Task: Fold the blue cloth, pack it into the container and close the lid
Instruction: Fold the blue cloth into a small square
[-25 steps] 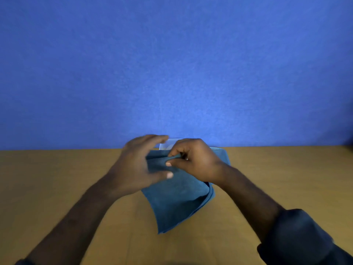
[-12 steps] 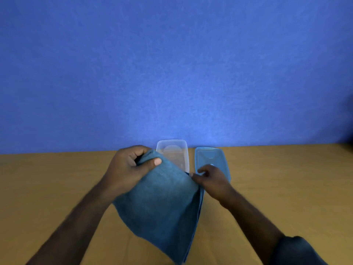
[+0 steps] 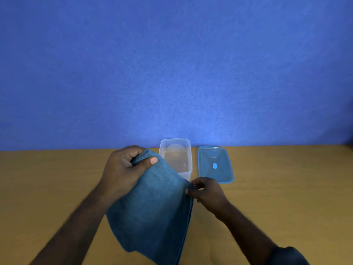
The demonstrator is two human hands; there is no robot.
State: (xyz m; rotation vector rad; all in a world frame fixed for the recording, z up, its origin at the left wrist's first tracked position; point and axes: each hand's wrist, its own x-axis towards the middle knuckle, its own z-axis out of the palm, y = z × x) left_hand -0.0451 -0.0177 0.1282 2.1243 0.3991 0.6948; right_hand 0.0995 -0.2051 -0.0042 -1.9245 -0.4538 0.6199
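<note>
The blue cloth (image 3: 152, 211) hangs folded in layers above the table, between my two hands. My left hand (image 3: 124, 169) grips its upper left corner, thumb on top. My right hand (image 3: 207, 191) pinches the upper right corner, lower and nearer to me. Behind the cloth stands the clear container (image 3: 176, 156), open, with nothing in it; the cloth hides its near left corner. The blue lid (image 3: 215, 164) lies flat on the table to the container's right, just beyond my right hand.
The wooden table (image 3: 286, 188) runs across the whole view and ends at a blue wall (image 3: 172, 73) right behind the container.
My hands have moved apart from a joined grip and spread the cloth's top edge. The cloth came down and toward me, uncovering the container and the lid.
</note>
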